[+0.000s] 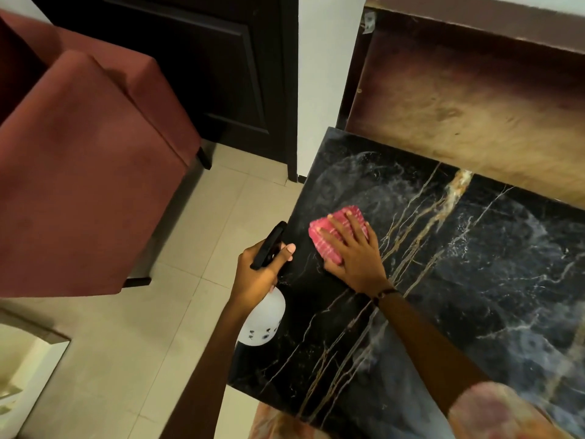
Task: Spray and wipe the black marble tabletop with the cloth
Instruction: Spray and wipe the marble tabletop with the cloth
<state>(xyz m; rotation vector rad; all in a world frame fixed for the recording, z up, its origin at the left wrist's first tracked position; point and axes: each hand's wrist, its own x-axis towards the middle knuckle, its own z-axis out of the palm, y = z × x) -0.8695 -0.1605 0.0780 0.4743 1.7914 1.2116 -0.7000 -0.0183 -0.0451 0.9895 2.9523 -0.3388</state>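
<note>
The black marble tabletop (474, 296) with gold and white veins fills the lower right; hazy streaks show on its surface. A folded pink cloth (326, 245) lies flat near the table's left edge. My right hand (354, 251) presses down on the cloth with fingers spread. My left hand (256, 274) holds a white spray bottle (264, 318) with a black trigger head (269, 243) just off the table's left edge, over the floor.
A dark red upholstered chair (85, 172) stands to the left on the beige tiled floor (126, 359). A dark door (205, 68) and white wall lie behind. A worn wooden panel (474, 99) backs the table.
</note>
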